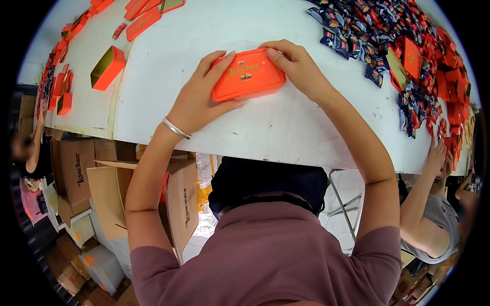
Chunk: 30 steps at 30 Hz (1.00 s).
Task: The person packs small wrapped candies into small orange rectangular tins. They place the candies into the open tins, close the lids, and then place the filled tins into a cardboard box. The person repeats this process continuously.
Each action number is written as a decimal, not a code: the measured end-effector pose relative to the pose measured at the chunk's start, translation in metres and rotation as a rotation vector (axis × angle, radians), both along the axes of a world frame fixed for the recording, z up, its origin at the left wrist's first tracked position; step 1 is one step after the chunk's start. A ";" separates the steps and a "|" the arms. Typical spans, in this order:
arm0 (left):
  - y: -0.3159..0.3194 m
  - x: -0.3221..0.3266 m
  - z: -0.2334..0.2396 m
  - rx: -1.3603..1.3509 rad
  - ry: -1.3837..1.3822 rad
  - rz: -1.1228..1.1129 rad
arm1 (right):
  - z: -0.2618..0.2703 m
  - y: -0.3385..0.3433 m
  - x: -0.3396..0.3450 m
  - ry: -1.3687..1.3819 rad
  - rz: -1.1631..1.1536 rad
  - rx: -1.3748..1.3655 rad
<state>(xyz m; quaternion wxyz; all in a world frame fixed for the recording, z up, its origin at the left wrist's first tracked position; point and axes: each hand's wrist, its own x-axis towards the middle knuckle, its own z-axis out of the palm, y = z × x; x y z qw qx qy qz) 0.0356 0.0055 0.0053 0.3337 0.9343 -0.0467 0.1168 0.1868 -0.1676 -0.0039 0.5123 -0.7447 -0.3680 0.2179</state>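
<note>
A red-orange Loacker tin (249, 76) with its lid on rests on the white table in front of me. My left hand (206, 86) wears a metal bangle at the wrist and grips the tin's left end, thumb along the near side and fingers over the far left corner. Around the far right corner curls my right hand (293, 61), its thumb on the lid's top. The lid looks seated along the near edge; the far edge is partly covered by my fingers. What the tin holds is hidden.
An open tin (108, 69) lies to the left, near loose lids (143, 23). Wrapped sweets (356, 34) are heaped at the right, with a lid (412, 57) among them. Cardboard boxes (183, 202) stand below the table's edge (245, 153). A co-worker's arm (421, 191) reaches in at right.
</note>
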 end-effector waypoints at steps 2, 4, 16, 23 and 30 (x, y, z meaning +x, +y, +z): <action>-0.005 0.001 -0.007 0.062 -0.032 0.039 | -0.002 -0.001 0.001 -0.022 0.004 -0.027; -0.007 -0.001 -0.006 -0.003 0.007 0.043 | 0.011 0.004 0.001 -0.571 -0.072 0.050; 0.005 -0.001 0.012 -0.490 0.123 0.122 | 0.037 0.002 0.004 0.021 0.270 0.257; 0.003 -0.043 0.041 -1.353 0.305 0.106 | 0.066 -0.009 -0.041 0.351 0.323 0.265; -0.012 -0.116 0.060 -0.614 -0.033 0.323 | 0.066 0.018 -0.078 0.650 0.322 0.272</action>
